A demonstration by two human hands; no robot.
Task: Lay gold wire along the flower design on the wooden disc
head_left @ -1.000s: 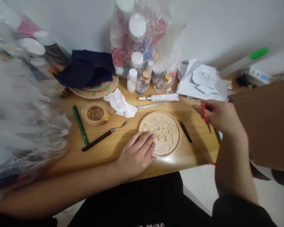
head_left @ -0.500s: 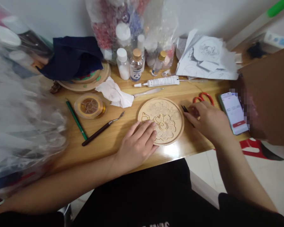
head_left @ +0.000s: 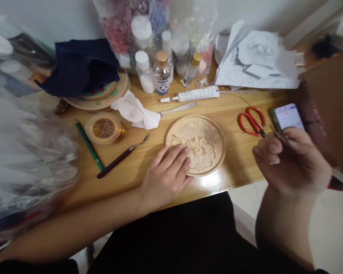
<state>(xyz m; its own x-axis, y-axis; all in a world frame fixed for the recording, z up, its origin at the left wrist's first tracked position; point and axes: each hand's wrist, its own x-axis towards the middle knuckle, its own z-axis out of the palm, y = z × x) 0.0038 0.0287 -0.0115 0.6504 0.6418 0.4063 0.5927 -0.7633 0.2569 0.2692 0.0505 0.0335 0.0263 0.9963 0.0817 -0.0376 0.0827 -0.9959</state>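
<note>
My left hand (head_left: 170, 173) lies flat, fingers a little apart, over the lower left of a round wooden plaque (head_left: 218, 161). A pencilled flower design on the plaque is partly outlined in gold wire (head_left: 199, 152). Raised to the right, away from the plaque, my right hand (head_left: 294, 167) has its fingers closed on thin, dark, pointed tweezers (head_left: 276, 133), blurred and partly hidden by the fingers. Red-handled scissors (head_left: 253, 121) rest on the table just beyond that hand, their tips close to it.
A wire spool (head_left: 104, 128), a green pencil (head_left: 89, 144), a dark-handled palette knife (head_left: 121, 158) and a crumpled tissue (head_left: 135, 110) lie left. Behind are a white tube (head_left: 198, 93), bottles (head_left: 162, 74) and paper drawings (head_left: 255, 62). A phone (head_left: 288, 116) and cardboard box (head_left: 337, 114) stand right.
My right hand has lifted from the table beside the plaque and moved right, turning palm inward, with the tweezers. The scissors are now uncovered. My left hand stays on the plaque.
</note>
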